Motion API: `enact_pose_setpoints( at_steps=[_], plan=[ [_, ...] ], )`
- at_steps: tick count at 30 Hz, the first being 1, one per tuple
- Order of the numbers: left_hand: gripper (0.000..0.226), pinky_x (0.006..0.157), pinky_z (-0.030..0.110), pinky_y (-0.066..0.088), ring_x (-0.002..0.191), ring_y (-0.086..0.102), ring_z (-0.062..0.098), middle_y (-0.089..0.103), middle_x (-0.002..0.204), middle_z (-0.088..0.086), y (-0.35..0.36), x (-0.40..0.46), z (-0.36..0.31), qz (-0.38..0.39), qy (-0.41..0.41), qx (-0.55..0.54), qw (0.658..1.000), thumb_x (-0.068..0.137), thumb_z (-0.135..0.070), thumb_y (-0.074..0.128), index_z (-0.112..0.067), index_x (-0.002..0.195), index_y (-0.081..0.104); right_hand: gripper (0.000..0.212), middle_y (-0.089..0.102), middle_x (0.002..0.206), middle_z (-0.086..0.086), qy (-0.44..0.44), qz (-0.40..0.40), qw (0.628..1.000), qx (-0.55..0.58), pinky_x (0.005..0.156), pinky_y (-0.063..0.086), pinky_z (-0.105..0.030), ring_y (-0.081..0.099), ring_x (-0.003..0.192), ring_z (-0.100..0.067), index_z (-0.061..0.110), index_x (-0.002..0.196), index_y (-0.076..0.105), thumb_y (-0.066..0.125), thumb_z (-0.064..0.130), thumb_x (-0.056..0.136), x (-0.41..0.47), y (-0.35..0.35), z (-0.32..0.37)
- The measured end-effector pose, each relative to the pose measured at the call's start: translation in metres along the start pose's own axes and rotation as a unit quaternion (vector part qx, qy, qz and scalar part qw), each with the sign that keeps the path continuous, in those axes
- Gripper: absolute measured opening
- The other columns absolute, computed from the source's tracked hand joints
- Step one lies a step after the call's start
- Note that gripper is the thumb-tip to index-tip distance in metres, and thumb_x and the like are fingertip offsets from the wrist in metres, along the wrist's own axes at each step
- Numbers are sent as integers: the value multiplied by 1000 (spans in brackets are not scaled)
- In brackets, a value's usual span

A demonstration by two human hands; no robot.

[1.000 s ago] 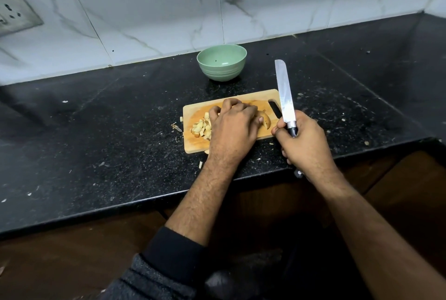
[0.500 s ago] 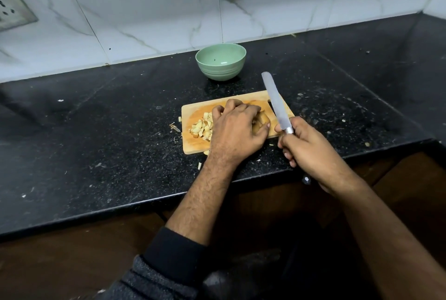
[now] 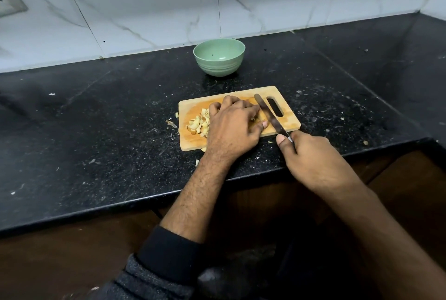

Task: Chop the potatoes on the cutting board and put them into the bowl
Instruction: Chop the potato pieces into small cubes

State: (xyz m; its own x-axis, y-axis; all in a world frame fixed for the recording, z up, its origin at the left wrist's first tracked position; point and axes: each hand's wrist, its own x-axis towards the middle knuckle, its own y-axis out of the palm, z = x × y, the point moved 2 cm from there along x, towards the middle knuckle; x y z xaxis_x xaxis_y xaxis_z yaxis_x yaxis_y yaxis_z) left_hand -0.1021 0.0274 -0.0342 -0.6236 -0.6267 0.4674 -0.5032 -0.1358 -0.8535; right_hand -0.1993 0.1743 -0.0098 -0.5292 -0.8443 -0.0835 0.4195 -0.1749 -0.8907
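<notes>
On the rectangular wooden cutting board (image 3: 288, 116), the left hand (image 3: 233, 128) lies with fingers curled over a potato piece (image 3: 259, 117) that is mostly hidden. The right hand (image 3: 311, 155) grips the handle of a long steel knife (image 3: 269, 116), blade laid across the board just beside the left fingers. Chopped potato cubes (image 3: 199, 124) are heaped at the board's left. The pale green ribbed bowl (image 3: 219, 57) stands behind on the black speckled counter (image 3: 96, 130).

No legible text, label, brand, number or sign anywhere in the view.
</notes>
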Motion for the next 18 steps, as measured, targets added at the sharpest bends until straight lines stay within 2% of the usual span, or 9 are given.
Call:
enact_pose_setpoints(
  at_steps=[7,10,14,18],
  plan=[
    [37,98,43,24,120,44,17,65,118,-10,2,1,0,0,2,-2,1000,90,-53,60,-31,118,71,45,63,84,-6,8,20,1000,-21,76,55,-43,64,77,-25,19,87,52,27,52,106,-4,-5,7],
    [38,98,43,24,119,44,17,64,116,-10,2,1,0,0,1,-5,1000,90,-53,60,-31,119,70,43,63,82,-7,11,37,999,-25,73,58,-44,62,68,-22,19,94,50,26,52,107,-4,-5,9],
    [39,98,42,23,119,44,17,65,116,-10,3,1,0,-3,-1,-6,1000,91,-52,60,-31,122,70,40,61,86,-8,14,49,997,-51,75,54,-41,63,77,-26,18,103,49,25,50,107,-2,-6,8],
    [39,97,42,24,117,45,17,66,113,-9,4,1,0,-11,-2,-8,1000,90,-52,61,-29,120,71,35,61,80,-8,20,70,996,-43,75,59,-47,59,65,-22,20,101,45,26,49,108,-2,-8,10]
  ],
)
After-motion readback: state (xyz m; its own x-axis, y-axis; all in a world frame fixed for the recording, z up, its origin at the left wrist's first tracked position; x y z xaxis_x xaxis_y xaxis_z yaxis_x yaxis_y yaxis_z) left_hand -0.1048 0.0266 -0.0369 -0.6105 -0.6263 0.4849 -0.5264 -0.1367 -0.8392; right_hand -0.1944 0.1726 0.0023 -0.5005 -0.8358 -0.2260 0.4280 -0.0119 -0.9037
